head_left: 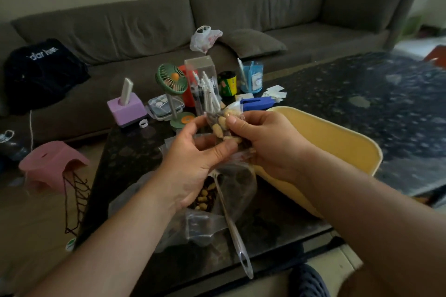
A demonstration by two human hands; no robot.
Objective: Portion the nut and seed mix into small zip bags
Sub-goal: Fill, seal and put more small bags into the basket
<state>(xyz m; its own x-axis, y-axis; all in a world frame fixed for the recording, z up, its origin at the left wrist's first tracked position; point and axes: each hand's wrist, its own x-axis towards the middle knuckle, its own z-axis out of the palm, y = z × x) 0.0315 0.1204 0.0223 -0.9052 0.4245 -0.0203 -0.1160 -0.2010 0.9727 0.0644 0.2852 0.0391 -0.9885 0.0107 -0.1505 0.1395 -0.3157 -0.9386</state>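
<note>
Clear plastic is what we have between our hands: a small zip bag (225,128), already holding pale nuts and dark seeds, raised above the worktop (362,94) with its mouth turned down toward us; our left hand (193,159) pinches its lower edge between thumb and curled fingers, and our right hand (263,144) grips its right side with the thumb pressed on the top near the nuts; we judge the step to be sealing this portion, so we should keep the contents shaken away from the zip strip, bring the two lips together flat, and run the pinch along the whole strip from one end, since a seed caught in the track would probably leave it gaping; directly beneath our hands lies the large bag of mix (217,190), open and crumpled, with a long metal spoon (231,224) resting in it, handle pointing back toward us over the worktop's near edge, where a careless forearm could knock it; a yellow tray (337,142) sits just to the right, a likely place for the finished bag; farther back stand a green desk fan (172,79), a clear box of white pens (205,89), a purple holder (125,108), a blue cup (252,77) and a blue stapler-like tool (257,103), all close enough to crowd a wide reach; a grey sofa (241,12) runs behind, and a pink stool (53,164) stands on the floor to the left.
</note>
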